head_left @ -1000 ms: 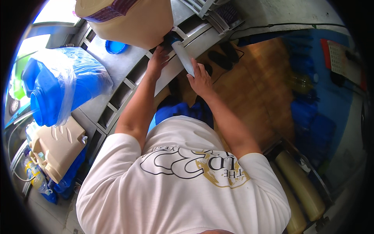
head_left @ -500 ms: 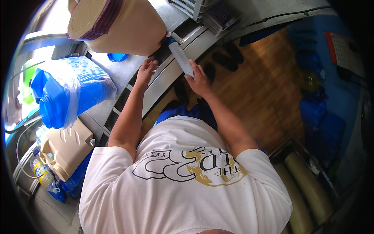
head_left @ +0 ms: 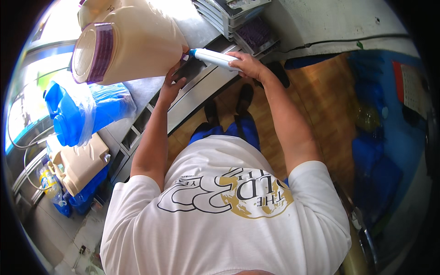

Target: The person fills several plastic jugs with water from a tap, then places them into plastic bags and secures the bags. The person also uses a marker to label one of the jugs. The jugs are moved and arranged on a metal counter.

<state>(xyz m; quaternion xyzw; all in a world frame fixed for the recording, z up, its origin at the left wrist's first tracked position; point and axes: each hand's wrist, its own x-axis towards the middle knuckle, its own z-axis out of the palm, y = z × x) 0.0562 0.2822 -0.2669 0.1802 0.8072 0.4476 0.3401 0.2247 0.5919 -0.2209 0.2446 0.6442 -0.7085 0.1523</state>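
A large beige plastic jug (head_left: 146, 41) lies tilted over the steel counter at the upper left. Its round lid, edged with purple tape (head_left: 101, 52), points left. My left hand (head_left: 170, 89) grips the jug's right lower edge; its thumb shows, while the jug hides part of the fingers. In my right hand (head_left: 250, 65) is a long white handheld device (head_left: 214, 58), its kind unclear. The device's blue tip points left at a small white-and-purple fitting (head_left: 185, 57) on the jug, very close to it. Whether they touch, I cannot tell.
A blue jug (head_left: 68, 121) partly wrapped in clear plastic stands at the left. Below it sit a smaller beige container (head_left: 85, 162) and a plastic bottle (head_left: 52, 188). Stacked grey trays (head_left: 229, 18) are at the back. A black cable (head_left: 330, 41) runs along the wall.
The jug has turned, its lid swinging down and left. My right hand has moved right and up, and the device now lies more level. My left hand has come up against the jug.
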